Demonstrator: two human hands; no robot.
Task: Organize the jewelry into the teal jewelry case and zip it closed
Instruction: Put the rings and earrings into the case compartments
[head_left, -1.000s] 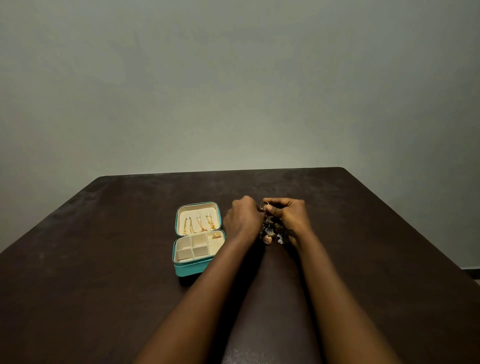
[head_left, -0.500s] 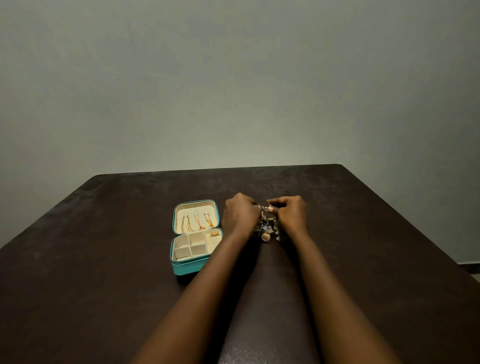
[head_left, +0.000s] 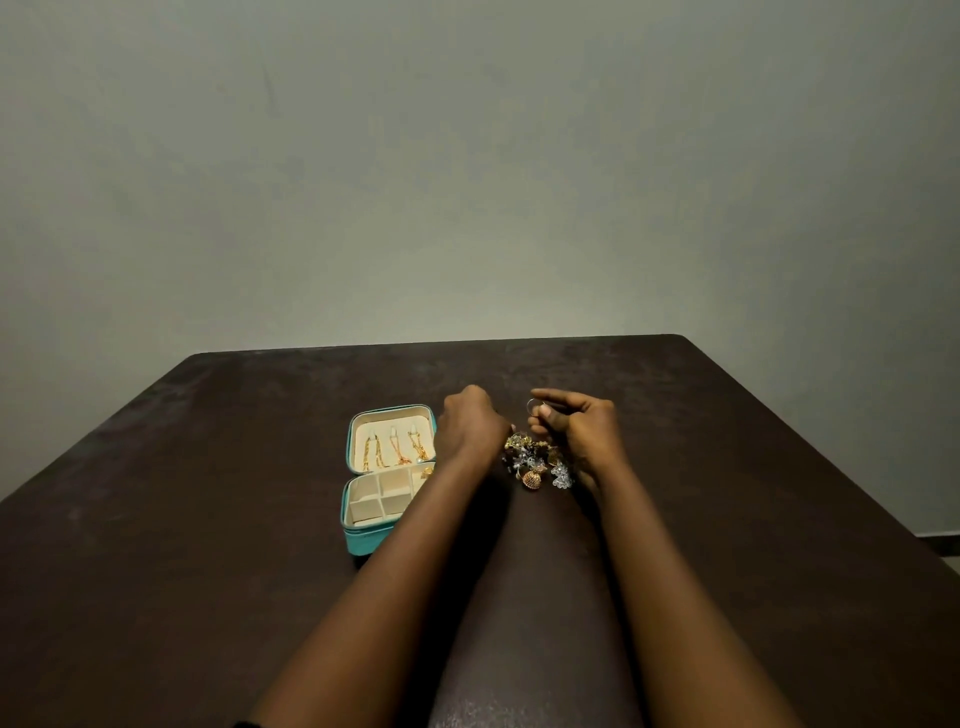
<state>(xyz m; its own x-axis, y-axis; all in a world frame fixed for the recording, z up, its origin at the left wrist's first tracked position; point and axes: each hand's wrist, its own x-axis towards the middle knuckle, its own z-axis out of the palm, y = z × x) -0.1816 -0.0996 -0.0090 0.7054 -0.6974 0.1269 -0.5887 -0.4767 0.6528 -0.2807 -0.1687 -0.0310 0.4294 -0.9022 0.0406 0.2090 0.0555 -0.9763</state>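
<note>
Teal jewelry case (head_left: 363, 543) lies open on the dark table (head_left: 208, 597), left of both hands, with its lid (head_left: 390, 410) laid back on the far side. We count three gold chains (head_left: 395, 451) hung in the lid. One small gold piece (head_left: 427, 472) sits in the far right compartment, and the other compartments we can see look bare.

The loose jewelry pile (head_left: 537, 462) sits just right of the case, between the hands, close enough for short transfers.

The right hand (head_left: 584, 434) is raised a little over the far edge of the pile. Its thumb and forefinger pinch a small ring (head_left: 534, 406) and the other fingers are curled in. We judge the ring is held clear so it can't snag the tangle.

The left hand (head_left: 470, 426) is knuckles-up at the pile's left edge, partly covering the case's right side. Its fingers curl down and the tips are hidden, so we cannot tell whether it holds anything. It is likely steadying the heap.

We judge sorting is at an early-to-middle stage, and the zip has not been touched.
</note>
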